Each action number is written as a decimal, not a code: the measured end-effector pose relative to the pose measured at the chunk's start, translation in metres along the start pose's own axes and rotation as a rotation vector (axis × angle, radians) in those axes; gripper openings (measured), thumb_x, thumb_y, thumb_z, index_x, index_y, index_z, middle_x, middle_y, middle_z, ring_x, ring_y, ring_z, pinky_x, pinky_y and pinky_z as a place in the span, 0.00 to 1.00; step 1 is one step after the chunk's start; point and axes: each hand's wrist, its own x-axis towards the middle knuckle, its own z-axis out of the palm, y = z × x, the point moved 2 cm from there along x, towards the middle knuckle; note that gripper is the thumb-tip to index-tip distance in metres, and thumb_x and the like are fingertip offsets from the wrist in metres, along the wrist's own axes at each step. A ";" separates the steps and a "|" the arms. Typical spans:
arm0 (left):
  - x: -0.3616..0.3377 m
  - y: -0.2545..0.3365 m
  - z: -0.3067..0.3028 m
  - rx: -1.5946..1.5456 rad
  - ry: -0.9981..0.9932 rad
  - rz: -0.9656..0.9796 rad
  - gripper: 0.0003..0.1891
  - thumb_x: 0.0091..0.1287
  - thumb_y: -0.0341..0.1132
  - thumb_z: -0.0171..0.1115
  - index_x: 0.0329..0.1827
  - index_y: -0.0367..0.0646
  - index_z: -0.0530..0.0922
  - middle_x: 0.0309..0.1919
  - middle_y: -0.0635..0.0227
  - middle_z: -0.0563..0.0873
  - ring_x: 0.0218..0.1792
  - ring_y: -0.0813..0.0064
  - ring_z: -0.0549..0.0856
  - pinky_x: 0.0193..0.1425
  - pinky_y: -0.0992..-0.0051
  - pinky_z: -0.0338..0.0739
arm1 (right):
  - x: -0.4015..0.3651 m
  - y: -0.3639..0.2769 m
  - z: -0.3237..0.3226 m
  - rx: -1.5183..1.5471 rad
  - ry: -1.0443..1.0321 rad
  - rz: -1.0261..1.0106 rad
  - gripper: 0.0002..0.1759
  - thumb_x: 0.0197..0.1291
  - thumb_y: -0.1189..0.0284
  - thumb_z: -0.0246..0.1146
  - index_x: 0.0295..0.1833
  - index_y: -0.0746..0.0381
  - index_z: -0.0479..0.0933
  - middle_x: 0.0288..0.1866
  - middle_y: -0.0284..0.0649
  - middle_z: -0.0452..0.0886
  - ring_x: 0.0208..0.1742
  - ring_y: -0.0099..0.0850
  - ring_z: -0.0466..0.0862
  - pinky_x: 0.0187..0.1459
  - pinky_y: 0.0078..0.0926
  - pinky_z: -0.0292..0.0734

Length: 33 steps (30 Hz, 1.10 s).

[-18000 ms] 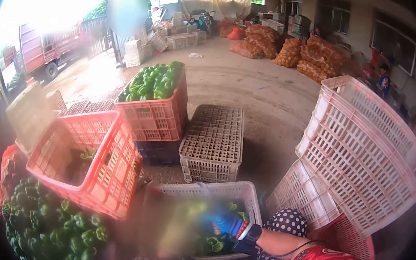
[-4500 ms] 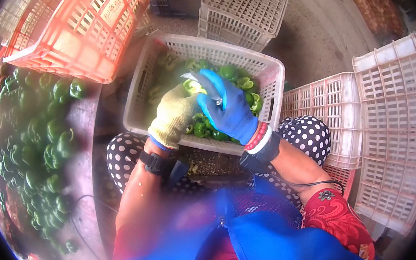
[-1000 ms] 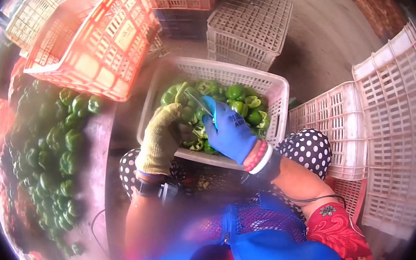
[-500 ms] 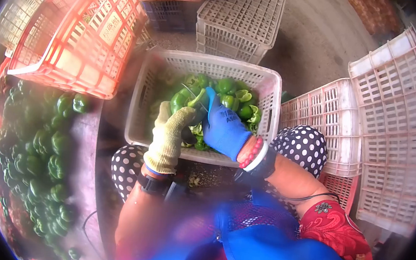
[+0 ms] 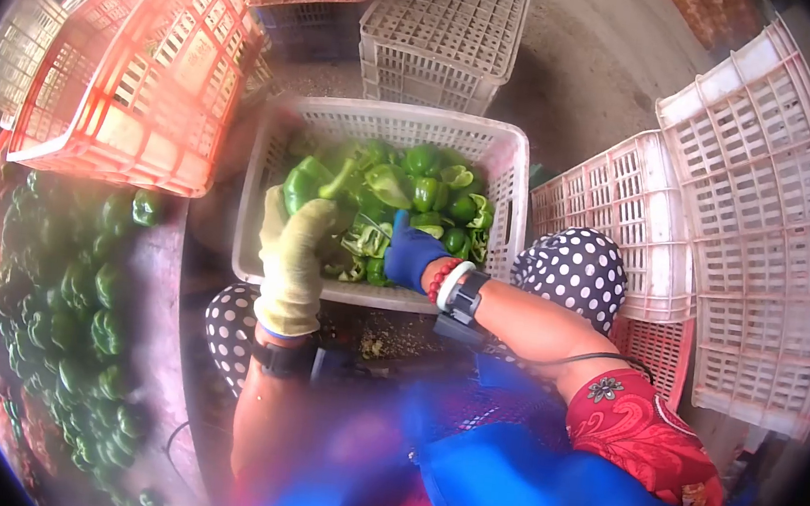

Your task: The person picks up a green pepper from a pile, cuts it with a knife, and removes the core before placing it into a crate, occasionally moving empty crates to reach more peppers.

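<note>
My left hand (image 5: 293, 262), in a pale yellow knit glove, is closed around a green pepper (image 5: 305, 183) with a thick stem, over the left part of a white crate (image 5: 517, 205). My right hand (image 5: 413, 251), in a blue glove, is closed near the crate's front middle, with a thin blade-like tool (image 5: 375, 224) pointing left from it. Whole and cut green peppers (image 5: 424, 160) lie in the crate beyond both hands. A cut pepper piece (image 5: 389, 185) shows above the tool.
A heap of green peppers (image 5: 78, 309) lies on the left beside a pale ledge (image 5: 159, 298). An orange crate (image 5: 139, 81) stands at upper left, a grey crate (image 5: 447, 23) beyond the white one, and stacked white crates (image 5: 758, 229) at right. Dotted knees flank the white crate.
My hands have moved apart. The left one has shifted left with the pepper, and the right one has dropped lower, away from it. The whole view has shifted slightly.
</note>
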 end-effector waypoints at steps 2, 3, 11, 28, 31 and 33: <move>0.016 -0.013 -0.023 -0.156 -0.135 -0.168 0.30 0.68 0.41 0.65 0.71 0.39 0.70 0.52 0.59 0.85 0.44 0.68 0.88 0.39 0.69 0.85 | -0.001 -0.001 -0.012 0.376 -0.099 0.101 0.18 0.71 0.63 0.58 0.54 0.67 0.78 0.32 0.48 0.85 0.28 0.38 0.84 0.28 0.37 0.76; 0.019 -0.016 -0.022 -0.254 -0.182 -0.178 0.32 0.68 0.42 0.65 0.73 0.39 0.68 0.55 0.59 0.84 0.48 0.67 0.87 0.43 0.68 0.86 | -0.007 -0.015 -0.036 0.735 -0.194 0.172 0.19 0.72 0.60 0.57 0.54 0.66 0.78 0.31 0.45 0.84 0.26 0.35 0.82 0.25 0.34 0.73; 0.017 -0.009 -0.020 0.382 0.027 0.059 0.19 0.70 0.35 0.67 0.63 0.45 0.83 0.49 0.65 0.87 0.42 0.80 0.84 0.44 0.76 0.81 | -0.011 -0.056 -0.105 1.813 -0.368 0.116 0.35 0.73 0.35 0.50 0.57 0.56 0.79 0.37 0.40 0.86 0.22 0.31 0.80 0.16 0.27 0.70; -0.001 0.014 -0.014 0.516 -0.226 -0.208 0.18 0.71 0.45 0.71 0.56 0.41 0.86 0.30 0.73 0.87 0.28 0.86 0.81 0.32 0.80 0.75 | -0.026 -0.056 -0.119 1.312 -0.293 -0.339 0.36 0.66 0.50 0.73 0.72 0.56 0.71 0.51 0.33 0.82 0.48 0.24 0.82 0.42 0.27 0.82; -0.002 -0.004 -0.017 0.618 -0.124 -0.042 0.17 0.72 0.43 0.69 0.56 0.41 0.86 0.31 0.70 0.89 0.29 0.80 0.84 0.37 0.74 0.80 | -0.033 -0.068 -0.113 1.185 -0.006 -0.456 0.36 0.66 0.49 0.72 0.71 0.58 0.72 0.54 0.36 0.83 0.52 0.28 0.84 0.51 0.31 0.83; -0.003 -0.003 -0.017 0.697 -0.108 0.029 0.17 0.72 0.43 0.69 0.56 0.41 0.86 0.30 0.67 0.90 0.29 0.77 0.85 0.39 0.72 0.81 | -0.033 -0.071 -0.113 1.091 0.117 -0.539 0.37 0.65 0.47 0.72 0.70 0.60 0.72 0.56 0.38 0.83 0.55 0.30 0.84 0.57 0.33 0.82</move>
